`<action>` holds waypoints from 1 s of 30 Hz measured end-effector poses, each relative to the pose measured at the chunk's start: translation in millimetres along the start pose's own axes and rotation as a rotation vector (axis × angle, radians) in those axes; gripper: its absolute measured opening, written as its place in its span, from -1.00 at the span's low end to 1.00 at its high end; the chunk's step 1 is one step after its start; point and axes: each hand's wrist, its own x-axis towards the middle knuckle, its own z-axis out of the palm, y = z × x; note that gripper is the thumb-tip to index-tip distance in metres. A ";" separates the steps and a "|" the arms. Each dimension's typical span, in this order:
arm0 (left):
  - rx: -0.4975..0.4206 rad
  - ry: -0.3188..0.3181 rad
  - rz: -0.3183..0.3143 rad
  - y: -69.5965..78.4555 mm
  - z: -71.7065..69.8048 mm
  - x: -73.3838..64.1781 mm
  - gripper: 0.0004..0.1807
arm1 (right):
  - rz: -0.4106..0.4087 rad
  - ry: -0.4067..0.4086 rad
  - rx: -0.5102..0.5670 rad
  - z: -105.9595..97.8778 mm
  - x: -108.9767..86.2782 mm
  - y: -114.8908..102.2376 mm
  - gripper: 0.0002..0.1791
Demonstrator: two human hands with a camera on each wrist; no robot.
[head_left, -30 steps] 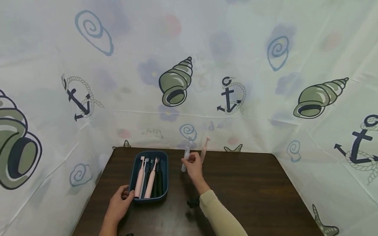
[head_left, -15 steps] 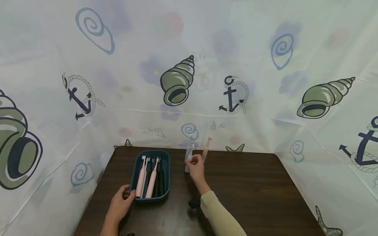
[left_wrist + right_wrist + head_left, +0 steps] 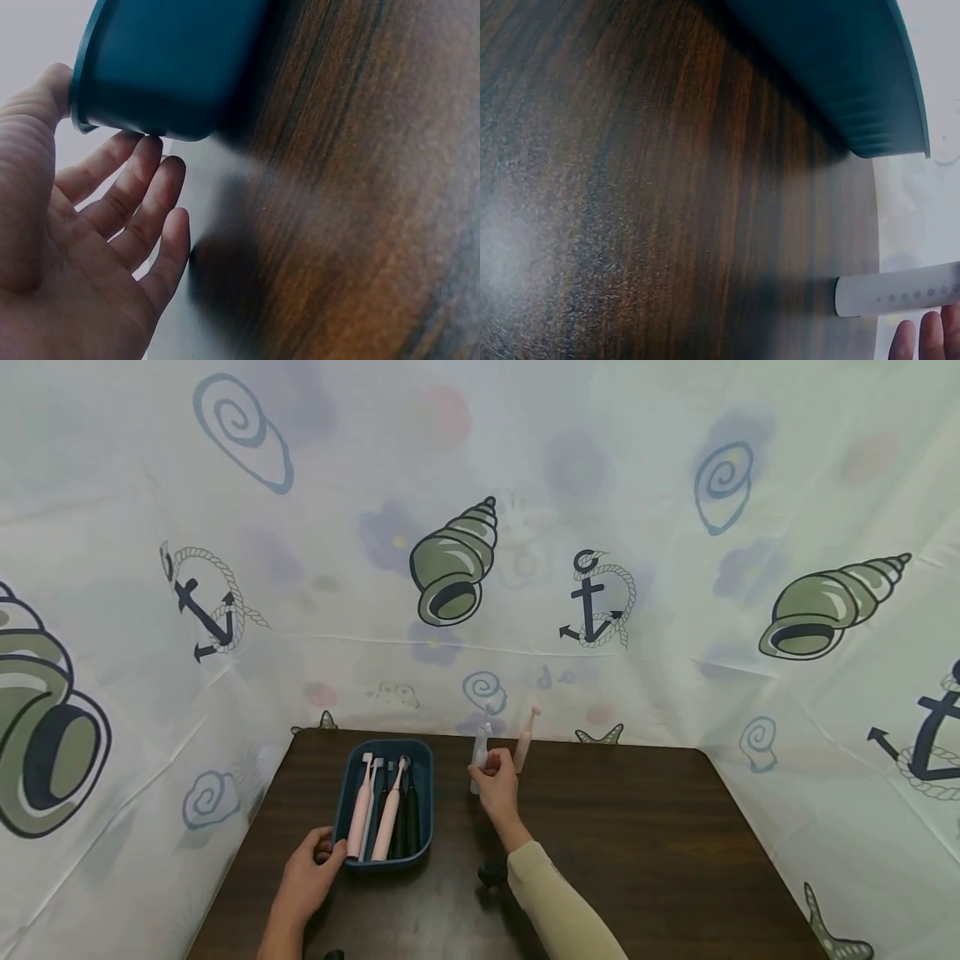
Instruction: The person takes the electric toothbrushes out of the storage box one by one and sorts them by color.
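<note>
My left hand [image 3: 303, 877] grips the near left corner of a dark blue plastic bin [image 3: 430, 806], thumb at the rim and fingertips [image 3: 154, 146] against the outer wall. Pink toothbrushes [image 3: 362, 810] with thick handles lie in it beside a pale one and dark ones [image 3: 413, 818]. Right of the bin, my right hand [image 3: 498, 789] pinches a white electric toothbrush [image 3: 481, 750]; a second pale brush head overlaps it in the head view. In the right wrist view an upright white handle [image 3: 892, 295] bears a row of dots, with fingertips [image 3: 930, 337] close beside it.
A pink toothbrush [image 3: 524, 747] stands upright just right of my right hand. The dark wooden table [image 3: 637, 827] ends at its back edge near these brushes. Behind hangs a pale curtain [image 3: 300, 527] printed with shells and anchors.
The white toothbrush by my right hand has shifted slightly, its head dipping and then rising a little to the left. My left hand and the bin have stayed put.
</note>
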 end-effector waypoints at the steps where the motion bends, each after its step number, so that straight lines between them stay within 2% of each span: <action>1: 0.002 0.000 0.002 -0.1 0.2 0.1 -0.32 | -0.004 0.003 -0.005 0.1 0.2 1.6 -0.66; 8: 0.006 -0.003 0.000 -0.8 1.3 0.4 -0.31 | -0.004 0.003 -0.042 1.2 -2.0 11.5 -0.55; 24: 0.003 0.004 -0.002 2.6 2.4 2.6 -0.31 | -0.007 -0.010 -0.067 -11.4 -7.2 7.5 -0.42; 26: 0.000 0.005 -0.006 3.2 2.3 2.5 -0.31 | -0.011 -0.016 -0.063 -15.1 -8.7 7.9 -0.44; 30: 0.003 0.010 -0.007 3.1 1.8 2.2 -0.32 | 0.003 -0.012 -0.098 -20.8 -13.6 9.9 -0.61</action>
